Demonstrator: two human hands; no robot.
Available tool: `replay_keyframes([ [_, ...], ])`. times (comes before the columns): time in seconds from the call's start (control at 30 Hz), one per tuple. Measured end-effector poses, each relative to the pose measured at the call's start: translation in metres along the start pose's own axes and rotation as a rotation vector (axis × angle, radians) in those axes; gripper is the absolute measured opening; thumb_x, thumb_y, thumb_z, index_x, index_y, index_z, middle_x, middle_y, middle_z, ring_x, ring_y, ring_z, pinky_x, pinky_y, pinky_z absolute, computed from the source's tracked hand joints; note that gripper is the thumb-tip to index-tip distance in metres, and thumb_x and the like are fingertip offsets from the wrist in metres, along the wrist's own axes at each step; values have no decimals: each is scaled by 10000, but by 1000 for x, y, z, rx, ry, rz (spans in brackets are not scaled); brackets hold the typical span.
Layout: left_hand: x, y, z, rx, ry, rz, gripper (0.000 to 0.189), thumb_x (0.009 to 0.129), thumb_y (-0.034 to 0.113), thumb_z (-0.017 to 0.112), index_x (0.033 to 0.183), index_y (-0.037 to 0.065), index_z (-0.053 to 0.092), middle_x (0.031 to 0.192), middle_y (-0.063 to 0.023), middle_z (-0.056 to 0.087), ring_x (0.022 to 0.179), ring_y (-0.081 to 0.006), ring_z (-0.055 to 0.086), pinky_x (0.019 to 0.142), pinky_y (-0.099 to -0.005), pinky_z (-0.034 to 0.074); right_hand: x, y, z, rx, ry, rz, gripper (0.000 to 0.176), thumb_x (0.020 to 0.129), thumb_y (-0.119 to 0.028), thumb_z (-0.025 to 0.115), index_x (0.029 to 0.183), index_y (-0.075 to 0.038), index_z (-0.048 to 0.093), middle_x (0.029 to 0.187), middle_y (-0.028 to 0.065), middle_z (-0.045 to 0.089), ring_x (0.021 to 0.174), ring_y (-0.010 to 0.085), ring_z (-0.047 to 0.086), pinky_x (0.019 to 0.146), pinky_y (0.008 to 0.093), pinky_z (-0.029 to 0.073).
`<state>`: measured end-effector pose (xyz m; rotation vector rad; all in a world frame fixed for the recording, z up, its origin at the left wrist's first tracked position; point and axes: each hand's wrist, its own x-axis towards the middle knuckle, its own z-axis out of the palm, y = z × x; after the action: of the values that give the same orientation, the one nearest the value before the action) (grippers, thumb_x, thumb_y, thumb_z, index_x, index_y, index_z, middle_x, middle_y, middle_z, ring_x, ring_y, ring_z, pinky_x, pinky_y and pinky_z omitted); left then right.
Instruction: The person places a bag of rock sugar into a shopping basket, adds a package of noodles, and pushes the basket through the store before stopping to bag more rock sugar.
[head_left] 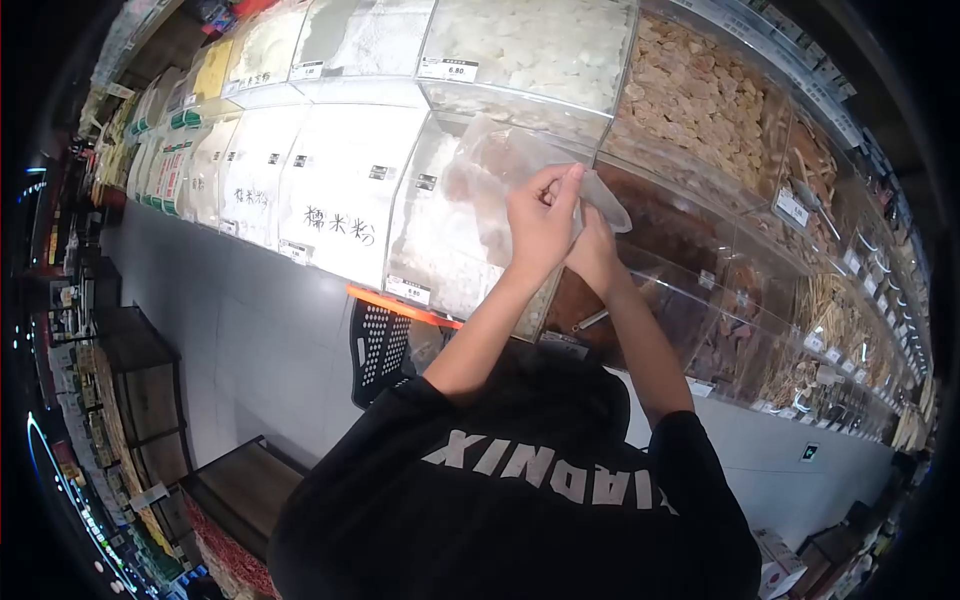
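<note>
Both hands are raised in front of a wall of clear bulk bins, working together at the top edge of a thin clear plastic bag [488, 170]. The left hand [540, 222] has its grip closed, thumb and fingertips pinched together on the bag's upper rim. The right hand [597, 252] sits just behind and below it, touching it. Its grip is partly hidden by the left hand, but its fingers [592, 212] press on the same rim, where a loose flap of film sticks out to the right. The bag hangs in the air to the left of the hands, crumpled and see-through, in front of a bin of white grains [440, 235] and apart from any shelf. Whether anything is in it cannot be told. Above that bin sits another one of pale white pieces [530, 45] with a price label [447, 69] reading 6.80. To the right are a bin of tan chunks [690, 100] and, below it, a bin of dark brown goods [675, 235]. To the left stands a white-fronted bin [340, 180] printed with black characters. An orange strip [400, 305] runs under the bins, and a black perforated basket [378, 345] stands just below it, by the left forearm. The person's black T-shirt [520, 500] with pale lettering fills the lower middle of the view, and dark wooden shelves [150, 390] stand well apart at the left.
</note>
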<state>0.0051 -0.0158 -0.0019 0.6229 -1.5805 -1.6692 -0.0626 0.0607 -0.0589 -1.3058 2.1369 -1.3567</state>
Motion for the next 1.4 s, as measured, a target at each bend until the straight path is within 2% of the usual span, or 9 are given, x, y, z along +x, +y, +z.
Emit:
replay_keyframes([
  [0.47, 35, 3, -25, -98, 37, -107, 227, 997, 206, 646, 1006, 0, 743, 612, 98, 482, 511, 3, 333, 463, -196, 228, -62, -26, -63, -140, -164, 581, 723, 782, -412, 798, 1330, -1, 566, 770, 100, 626, 685, 230, 613, 653, 367, 501],
  [0.53, 42, 2, -34, -95, 24, -115, 206, 1001, 147, 634, 1031, -31, 734, 666, 93, 518, 578, 6, 353, 514, -198, 245, -79, -6, -61, 33, 16, 297, 723, 795, -429, 794, 1338, -9, 567, 727, 42, 599, 588, 165, 582, 523, 332, 454],
  [0.63, 48, 5, -47, -124, 46, -146, 202, 1002, 158, 635, 1009, -19, 732, 639, 97, 497, 557, 10, 335, 500, -199, 229, -90, -32, -102, 370, -127, 654, 647, 841, -407, 764, 1327, -22, 580, 738, 14, 580, 493, 85, 510, 408, 255, 362],
  [0.73, 57, -8, -55, -177, 90, -177, 210, 1003, 187, 638, 975, -1, 727, 613, 95, 491, 520, 13, 319, 470, -203, 211, -111, -18, -123, 729, 77, 539, 561, 888, -364, 726, 1310, -21, 586, 735, 20, 571, 436, 40, 449, 356, 206, 282],
  [0.93, 52, -4, -73, -198, 39, -323, 246, 1000, 271, 644, 1028, 44, 733, 641, 93, 504, 508, 9, 351, 448, -196, 234, -49, 1, -162, 477, 500, 609, 469, 935, -358, 680, 1236, -7, 605, 725, 11, 563, 412, 65, 435, 354, 223, 287],
  [1.03, 45, 3, -75, -208, 77, -319, 201, 1005, 209, 634, 981, 33, 729, 607, 89, 500, 481, 11, 331, 420, -208, 226, -3, 24, -173, 215, 521, 615, 351, 948, -395, 662, 988, -47, 627, 713, 14, 566, 434, 51, 460, 355, 220, 282],
  [1.17, 34, 6, -81, -236, 55, -333, 200, 1003, 205, 636, 991, 27, 727, 602, 96, 487, 480, 16, 338, 418, -198, 238, 50, 80, -187, 34, 452, 516, 365, 943, -389, 674, 1046, -40, 657, 679, -3, 532, 427, 53, 456, 365, 234, 299],
  [1.23, 27, 9, -81, -258, 56, -342, 184, 995, 187, 646, 991, 20, 723, 604, 100, 489, 475, 17, 344, 422, -192, 243, 77, 97, -195, -256, 336, 503, 486, 930, -444, 653, 1141, -6, 671, 762, 110, 668, 577, 205, 662, 538, 348, 505],
  [1.4, 10, 11, -79, -203, 104, -323, 159, 973, 159, 677, 997, 8, 719, 604, 105, 475, 488, 15, 348, 443, -192, 255, 124, 114, -194, -872, 209, 402, 669, 895, -597, 592, 1278, -48, 619, 975, 203, 727, 950, 365, 701, 837, 478, 534],
])
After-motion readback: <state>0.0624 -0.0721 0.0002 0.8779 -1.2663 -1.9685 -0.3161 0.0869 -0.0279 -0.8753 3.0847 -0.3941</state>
